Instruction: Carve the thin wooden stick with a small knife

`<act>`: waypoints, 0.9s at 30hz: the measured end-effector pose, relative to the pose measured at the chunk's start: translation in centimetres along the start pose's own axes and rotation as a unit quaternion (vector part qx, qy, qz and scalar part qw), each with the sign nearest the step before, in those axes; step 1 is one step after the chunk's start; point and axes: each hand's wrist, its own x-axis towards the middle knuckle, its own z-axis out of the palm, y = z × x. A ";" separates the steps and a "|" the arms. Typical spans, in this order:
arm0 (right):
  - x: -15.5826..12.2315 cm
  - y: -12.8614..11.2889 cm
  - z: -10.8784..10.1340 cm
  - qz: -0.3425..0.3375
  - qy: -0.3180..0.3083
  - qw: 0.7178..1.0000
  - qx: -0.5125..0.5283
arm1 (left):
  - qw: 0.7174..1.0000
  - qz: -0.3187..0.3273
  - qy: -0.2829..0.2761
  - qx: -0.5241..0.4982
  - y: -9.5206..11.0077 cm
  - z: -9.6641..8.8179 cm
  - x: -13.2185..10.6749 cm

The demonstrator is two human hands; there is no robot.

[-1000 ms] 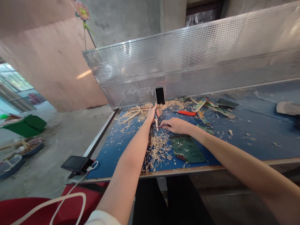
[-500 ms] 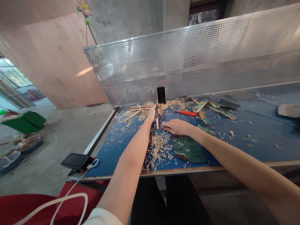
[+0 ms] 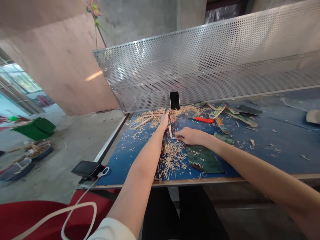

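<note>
My left hand point(image 3: 165, 119) is closed round a thin wooden stick point(image 3: 170, 130) that points down toward the blue table point(image 3: 262, 146). Just to its right, my right hand point(image 3: 190, 135) is closed on a small tool whose tip meets the lower end of the stick; the tool is mostly hidden by my fingers. A heap of pale wood shavings point(image 3: 171, 158) lies under and in front of both hands. Sheets of green sandpaper point(image 3: 203, 158) lie right of the heap, below my right wrist.
A phone point(image 3: 174, 100) leans upright against the perforated metal screen point(image 3: 212, 66) behind my hands. An orange-handled knife point(image 3: 203, 119) and painted wooden strips point(image 3: 220, 115) lie to the right. A dark device point(image 3: 85, 168) with a white cable sits at the table's left corner.
Both hands stay closed at the stick with only small shifts. The view has drifted a little to the left, so everything sits slightly further right in the picture.
</note>
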 end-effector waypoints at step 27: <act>-0.6 1.7 0.2 -0.031 0.046 0.998 0.001 | 0.997 -0.037 -0.012 -0.060 1.5 1.1 -1.2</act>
